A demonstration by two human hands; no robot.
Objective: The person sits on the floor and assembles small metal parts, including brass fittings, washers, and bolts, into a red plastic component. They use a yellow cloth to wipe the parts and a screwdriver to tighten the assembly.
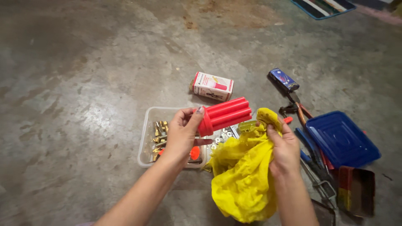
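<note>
While left hand [181,133] is gripping red ribbed cylinder [225,115] by its end — fingers clenched round it, body tilting up and right, clear of floor — right hand [284,147] is bunching yellow cloth [243,180], fingers pinching fold just beside cylinder's far end, likely bringing cloth to it. Clear plastic tray [147,138] of brass fittings is lying directly under left hand, within reach. Red-and-white box [212,86], blue lid [341,138], pliers [299,112] are lying scattered on concrete floor [83,83] nearby.
</note>
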